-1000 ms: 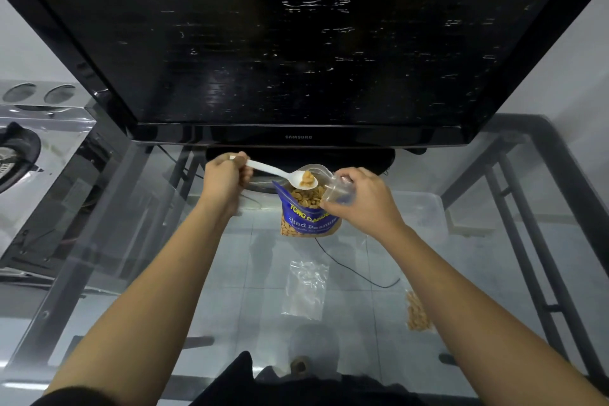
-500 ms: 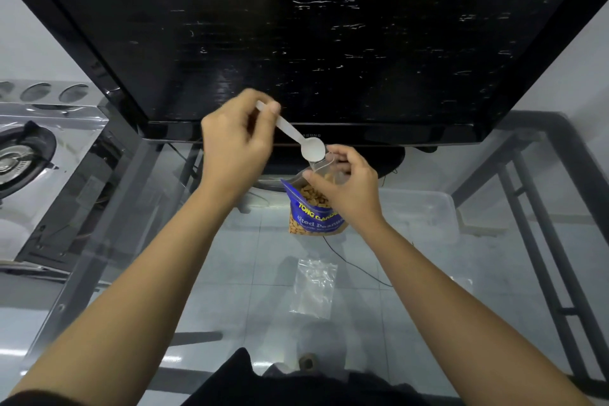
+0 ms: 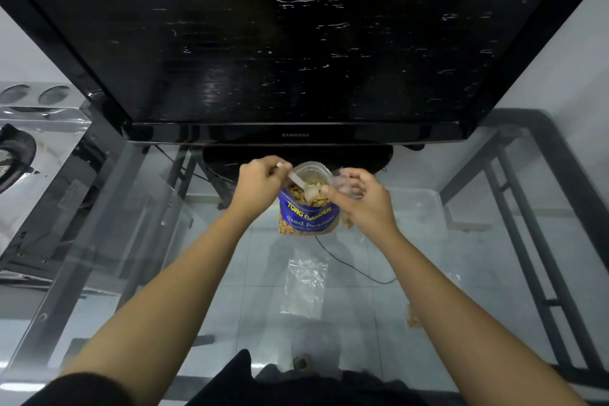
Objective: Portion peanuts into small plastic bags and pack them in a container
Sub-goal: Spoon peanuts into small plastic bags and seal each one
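Note:
A blue peanut pouch (image 3: 308,216) stands open on the glass table, peanuts showing at its mouth. My left hand (image 3: 260,183) grips a white plastic spoon (image 3: 301,184) whose bowl dips into the pouch. My right hand (image 3: 357,204) holds a small clear plastic bag (image 3: 344,184) beside the pouch's right edge, with some peanuts visible low in it. An empty small plastic bag (image 3: 304,287) lies flat on the glass nearer to me. A clear plastic container (image 3: 420,211) sits to the right of the pouch.
A large black television (image 3: 296,43) stands at the back of the glass table, its base just behind the pouch. A filled peanut bag (image 3: 413,320) shows partly under my right forearm. A metal appliance (image 3: 29,148) is at the left.
My left hand came down from above the small bag and put the spoon back into the pouch. My right hand shifted slightly right with the small bag.

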`<action>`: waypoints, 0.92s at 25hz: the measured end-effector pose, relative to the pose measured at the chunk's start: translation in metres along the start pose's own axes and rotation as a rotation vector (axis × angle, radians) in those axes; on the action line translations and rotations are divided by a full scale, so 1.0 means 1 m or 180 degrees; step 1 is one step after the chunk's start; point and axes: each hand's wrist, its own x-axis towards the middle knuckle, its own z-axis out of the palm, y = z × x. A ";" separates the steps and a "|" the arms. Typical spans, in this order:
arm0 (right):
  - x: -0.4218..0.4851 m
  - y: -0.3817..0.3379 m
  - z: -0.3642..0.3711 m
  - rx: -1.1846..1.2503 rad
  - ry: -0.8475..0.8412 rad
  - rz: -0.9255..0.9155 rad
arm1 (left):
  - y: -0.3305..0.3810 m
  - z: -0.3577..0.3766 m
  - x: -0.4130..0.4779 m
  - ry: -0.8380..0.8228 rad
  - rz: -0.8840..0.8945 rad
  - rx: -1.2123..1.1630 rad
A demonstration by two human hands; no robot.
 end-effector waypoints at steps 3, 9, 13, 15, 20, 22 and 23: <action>0.001 0.001 -0.001 0.0001 -0.0082 0.0039 | 0.006 0.006 0.001 0.0309 -0.1100 -0.0580; 0.005 0.006 -0.005 0.0216 -0.0249 0.0232 | 0.007 0.010 0.004 0.0291 -0.1952 -0.1463; 0.008 0.009 -0.007 0.0246 -0.0287 0.0220 | 0.001 0.011 0.005 0.0315 -0.2065 -0.1748; 0.009 0.009 -0.008 0.0274 -0.0310 0.0193 | -0.001 0.010 0.005 0.0334 -0.2122 -0.1930; 0.009 -0.002 -0.020 0.0068 -0.0013 -0.0031 | -0.010 0.000 0.011 0.0469 -0.2328 -0.2379; 0.009 -0.007 -0.024 -0.0542 0.0036 -0.0272 | -0.014 -0.006 0.012 0.0544 -0.2386 -0.2438; 0.009 -0.010 -0.024 -0.0935 0.0015 -0.0426 | -0.015 -0.010 0.013 0.0571 -0.2388 -0.2423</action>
